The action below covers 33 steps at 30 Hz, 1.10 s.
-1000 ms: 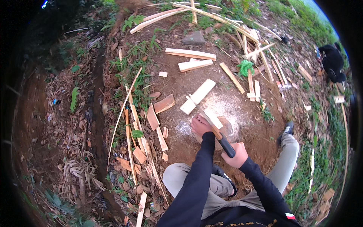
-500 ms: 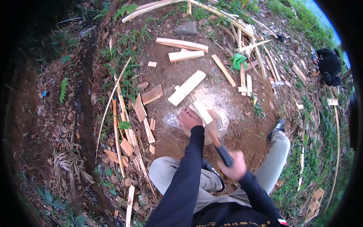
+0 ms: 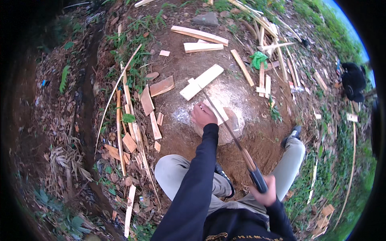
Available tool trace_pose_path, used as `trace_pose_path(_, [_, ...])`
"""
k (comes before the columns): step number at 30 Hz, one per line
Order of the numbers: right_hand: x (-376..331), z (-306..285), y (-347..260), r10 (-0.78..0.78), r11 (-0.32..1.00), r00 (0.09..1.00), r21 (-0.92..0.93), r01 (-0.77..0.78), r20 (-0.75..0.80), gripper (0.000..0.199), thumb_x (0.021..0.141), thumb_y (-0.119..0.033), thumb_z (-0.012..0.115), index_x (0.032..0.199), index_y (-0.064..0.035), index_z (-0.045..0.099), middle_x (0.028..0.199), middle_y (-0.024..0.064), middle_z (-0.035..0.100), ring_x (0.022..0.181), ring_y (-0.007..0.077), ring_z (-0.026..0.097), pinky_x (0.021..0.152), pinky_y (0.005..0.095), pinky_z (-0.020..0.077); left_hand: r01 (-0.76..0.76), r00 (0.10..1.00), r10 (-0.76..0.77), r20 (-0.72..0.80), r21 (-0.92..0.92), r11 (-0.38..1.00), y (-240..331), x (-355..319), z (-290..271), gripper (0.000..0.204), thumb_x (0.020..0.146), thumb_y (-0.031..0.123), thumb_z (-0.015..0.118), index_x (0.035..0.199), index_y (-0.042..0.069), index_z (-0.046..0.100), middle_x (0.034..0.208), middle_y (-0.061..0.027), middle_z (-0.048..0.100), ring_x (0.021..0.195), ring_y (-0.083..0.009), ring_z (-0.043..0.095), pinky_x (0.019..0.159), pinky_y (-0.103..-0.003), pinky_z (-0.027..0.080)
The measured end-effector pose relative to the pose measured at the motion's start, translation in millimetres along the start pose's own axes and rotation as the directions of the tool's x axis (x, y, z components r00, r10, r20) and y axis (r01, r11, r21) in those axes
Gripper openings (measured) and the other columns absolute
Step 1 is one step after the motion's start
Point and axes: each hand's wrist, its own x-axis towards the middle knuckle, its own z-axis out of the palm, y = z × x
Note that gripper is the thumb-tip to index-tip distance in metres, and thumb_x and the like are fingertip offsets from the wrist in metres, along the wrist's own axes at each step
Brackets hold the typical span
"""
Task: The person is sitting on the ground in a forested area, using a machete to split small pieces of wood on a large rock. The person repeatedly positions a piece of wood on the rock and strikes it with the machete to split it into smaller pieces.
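My left hand point(image 3: 203, 114) is closed on a short pale wood block point(image 3: 217, 111), held on top of a round stump point(image 3: 237, 120). In my right hand point(image 3: 265, 192) is the dark handle of a machete point(image 3: 233, 134). Its long, narrow blade points up and away, passing along the right side of the block and ending near a pale plank point(image 3: 207, 80). A smaller wood piece lies across that plank. My left fingertips are partly hidden behind the hand.
Pale sawdust point(image 3: 233, 96) surrounds the stump. Offcuts point(image 3: 163, 85) and long strips point(image 3: 120, 136) lie to the left; more planks point(image 3: 204, 47) lie beyond. A green plastic bag point(image 3: 258, 60) sits by a wood pile, with a black bag point(image 3: 353, 82) at far right. My shoe point(image 3: 291, 135) rests right of the stump.
My right hand has drawn back toward my body and to the right with the machete, so its blade now shows at length. My left hand stays on the block. The view has shifted slightly.
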Motion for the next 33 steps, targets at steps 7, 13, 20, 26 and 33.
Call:
trace_pose_path(7, [105, 34, 9, -0.141, 0.99, 0.987, 0.01, 0.142, -0.079, 0.028, 0.07, -0.009, 0.072, 0.059, -0.0016, 0.048, 0.05, 0.0107, 0.042, 0.043, 0.018, 0.045, 0.046, 0.0339, 0.039, -0.022, 1.0, 0.022, 0.014, -0.015, 1.0, 4, -9, 5, 0.027, 0.099, 0.032, 0.045, 0.105, 0.009, 0.059, 0.103, -0.0102, 0.063, 0.104, -0.0325, 0.055, 0.091, -0.049, 0.037])
trace_pose_path(13, [-16, -11, 8, 0.007, 1.0, 1.0, -0.015, -0.007, -0.006, 0.019, 0.067, -0.005, 0.068, 0.058, -0.0039, 0.05, 0.048, 0.0045, 0.045, 0.042, 0.0144, 0.049, 0.047, 0.0298, 0.0412, -0.033, 0.999, 0.033, -0.027, -0.019, 0.999, 4, -6, 0, 0.025, 0.098, 0.029, 0.046, 0.104, 0.01, 0.059, 0.101, -0.0095, 0.063, 0.104, -0.032, 0.054, 0.092, -0.049, 0.036])
trace_pose_path(20, [126, 52, 1, -0.194, 0.981, 0.973, -0.01, 0.195, -0.128, 0.033, 0.074, -0.013, 0.071, 0.058, -0.0005, 0.045, 0.05, 0.0149, 0.04, 0.041, 0.021, 0.044, 0.046, 0.0365, 0.0392, -0.002, 0.999, 0.004, 0.036, -0.057, 0.998, 0, -9, 5, 0.026, 0.099, 0.03, 0.045, 0.104, 0.009, 0.06, 0.103, -0.0106, 0.064, 0.103, -0.0323, 0.054, 0.093, -0.048, 0.036])
trace_pose_path(26, [-21, 0, 15, -0.047, 0.997, 0.997, 0.064, 0.051, -0.065, 0.02, 0.069, -0.005, 0.065, 0.057, -0.004, 0.048, 0.049, 0.0008, 0.039, 0.045, 0.0089, 0.041, 0.046, 0.03, 0.0365, -0.021, 1.0, 0.021, -0.005, -0.048, 0.999, 4, -2, 3, 0.025, 0.099, 0.029, 0.045, 0.107, 0.01, 0.059, 0.108, -0.0094, 0.064, 0.109, -0.0311, 0.053, 0.096, -0.048, 0.033])
trace_pose_path(33, [115, 53, 12, -0.196, 0.979, 0.969, 0.032, 0.203, -0.149, 0.029, 0.074, -0.011, 0.073, 0.061, -0.0012, 0.048, 0.05, 0.0084, 0.041, 0.044, 0.0144, 0.043, 0.045, 0.0335, 0.037, -0.002, 1.0, 0.003, 0.024, -0.027, 1.0, -2, -6, 1, 0.025, 0.098, 0.03, 0.046, 0.105, 0.009, 0.059, 0.104, -0.0099, 0.063, 0.106, -0.0321, 0.052, 0.093, -0.048, 0.035])
